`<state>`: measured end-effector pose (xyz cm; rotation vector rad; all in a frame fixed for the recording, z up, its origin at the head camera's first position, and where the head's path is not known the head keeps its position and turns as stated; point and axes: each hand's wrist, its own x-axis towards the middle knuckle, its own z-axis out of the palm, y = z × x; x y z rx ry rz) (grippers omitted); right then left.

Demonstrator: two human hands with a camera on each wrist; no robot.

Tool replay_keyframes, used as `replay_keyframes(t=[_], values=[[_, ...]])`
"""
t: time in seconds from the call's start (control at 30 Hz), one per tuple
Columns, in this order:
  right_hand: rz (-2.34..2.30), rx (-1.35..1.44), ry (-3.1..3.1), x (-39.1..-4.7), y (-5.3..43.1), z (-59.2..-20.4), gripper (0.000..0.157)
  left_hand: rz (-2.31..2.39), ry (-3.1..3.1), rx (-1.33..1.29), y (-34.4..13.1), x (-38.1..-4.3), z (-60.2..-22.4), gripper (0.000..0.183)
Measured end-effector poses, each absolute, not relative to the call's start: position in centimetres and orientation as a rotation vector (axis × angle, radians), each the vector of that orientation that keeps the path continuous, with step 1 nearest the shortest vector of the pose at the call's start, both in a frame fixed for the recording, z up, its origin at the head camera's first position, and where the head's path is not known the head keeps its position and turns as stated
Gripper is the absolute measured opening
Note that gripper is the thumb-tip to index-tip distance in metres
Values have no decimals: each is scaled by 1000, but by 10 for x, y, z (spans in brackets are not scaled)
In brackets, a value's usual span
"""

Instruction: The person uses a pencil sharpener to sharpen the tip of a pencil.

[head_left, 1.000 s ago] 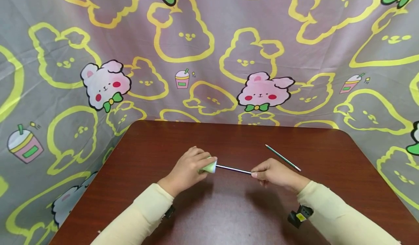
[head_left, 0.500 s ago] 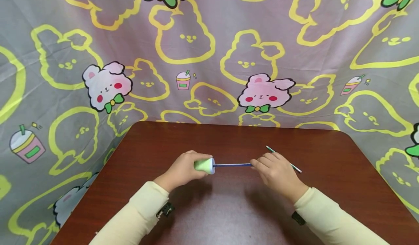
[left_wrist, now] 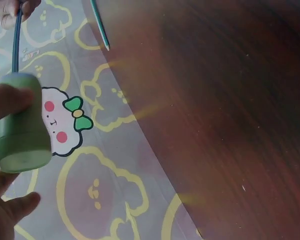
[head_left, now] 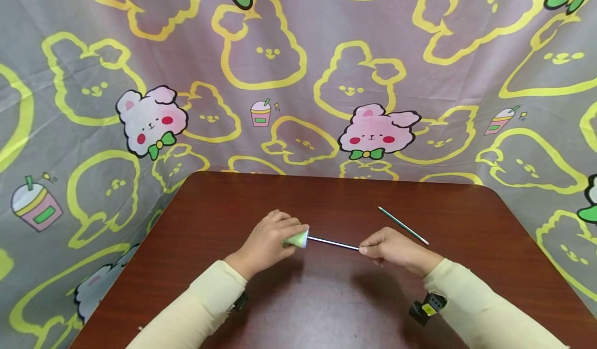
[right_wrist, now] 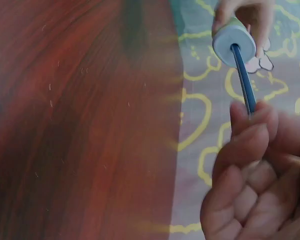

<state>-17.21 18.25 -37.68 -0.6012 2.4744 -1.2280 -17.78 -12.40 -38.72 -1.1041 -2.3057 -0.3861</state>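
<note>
My left hand (head_left: 266, 239) grips a light green pencil sharpener (head_left: 297, 239), a tapered cylinder, above the table. Its white end (right_wrist: 225, 49), with a round hole, shows in the right wrist view; its closed green end (left_wrist: 25, 159) faces the left wrist camera. A dark blue-striped pencil (head_left: 332, 243) sits in the hole, its inner tip hidden. At the pencil's other end, my right hand (head_left: 392, 249) pinches it between thumb and fingertips, the rest of the fingers curled in the right wrist view (right_wrist: 245, 185).
A second pencil, green and white (head_left: 403, 226), lies on the brown wooden table (head_left: 252, 199) beyond my right hand. Patterned cloth (head_left: 298, 95) with rabbit drawings hangs behind the table and along its sides.
Half a second ago my right hand was rolled over with its back up; now it has turned back, thumb showing. The left hand and sharpener have also tilted back to their earlier pose.
</note>
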Motion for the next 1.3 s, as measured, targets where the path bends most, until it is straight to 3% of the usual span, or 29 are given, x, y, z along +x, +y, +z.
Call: replay_keyframes(t=[0.2,0.4,0.5,0.6,0.83,1.0,1.17,1.3], values=[[-1103,-689,2747,-171,181,-378,13,-446,-2334,-1048,-124,-178,-390,46],[-715,-1458,3354,-173,180,-391,10,-660,-2538,-913,-126,-176,-389,46],[-595,-1818,3444,-176,180,-397,24,-746,-2615,-873,-127,-174,-388,46],[-517,-1995,3474,-177,178,-402,37,-831,-2679,-842,-128,-171,-388,47],[-434,-2242,3475,-176,175,-404,29,-880,-2694,-871,-130,-168,-387,47],[-522,-1999,3476,-171,174,-401,30,-795,-2618,-943,-131,-169,-384,47],[-901,-1266,3047,-162,176,-388,17,-569,-2466,-1058,-129,-172,-382,46],[-1248,-693,2540,-165,179,-375,17,-446,-2312,-1112,-126,-175,-380,46]])
